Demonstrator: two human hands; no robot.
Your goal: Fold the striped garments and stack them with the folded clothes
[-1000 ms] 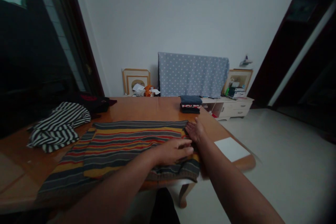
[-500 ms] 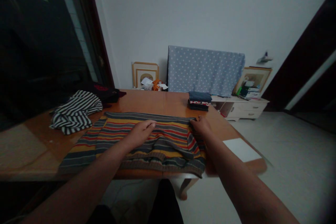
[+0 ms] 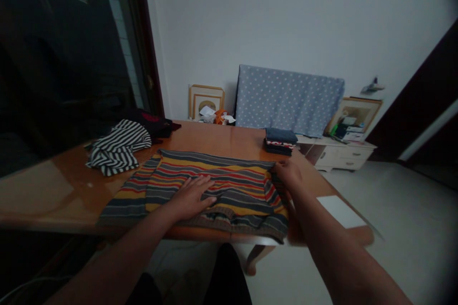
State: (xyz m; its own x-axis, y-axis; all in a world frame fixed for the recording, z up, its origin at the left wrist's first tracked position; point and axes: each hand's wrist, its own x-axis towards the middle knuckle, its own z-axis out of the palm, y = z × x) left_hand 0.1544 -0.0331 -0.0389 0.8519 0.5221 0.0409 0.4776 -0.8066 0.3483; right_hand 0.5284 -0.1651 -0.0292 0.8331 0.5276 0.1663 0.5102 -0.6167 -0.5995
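Observation:
A striped sweater in grey, yellow and red lies spread on the wooden table, its ribbed brown hem along the near edge. My left hand rests flat on its middle with the fingers stretched out. At the sweater's far right corner, my right hand pinches the fabric between thumb and fingers. One sleeve reaches out to the left, and the other lies at the right side, partly behind my right wrist.
A crumpled black-and-white striped garment and a dark garment lie at the left. Folded clothes are stacked at the far right. A white sheet lies near the right edge. A low white cabinet stands beyond.
My left hand has opened and flattened onto the sweater, lower than before. My right hand stays at the corner. The whole view has shifted slightly.

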